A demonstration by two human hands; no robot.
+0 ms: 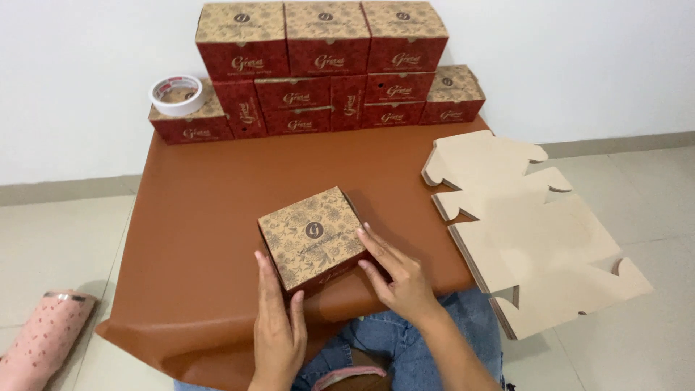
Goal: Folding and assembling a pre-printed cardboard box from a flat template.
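Note:
A folded cardboard box [313,234] with a tan floral lid and dark red sides sits near the front edge of a brown leather-like mat [210,210]. My left hand [277,327] rests flat against the box's near left side, fingers pointing up. My right hand [394,271] presses its fingertips against the box's right front corner. Both hands touch the box and neither lifts it.
Several finished red and tan boxes [326,69] are stacked in rows along the wall at the mat's far edge. A white tape roll [177,95] lies on the leftmost box. A pile of flat unfolded cardboard blanks [532,232] lies at the right. A pink cylinder [43,337] lies at the lower left on the floor.

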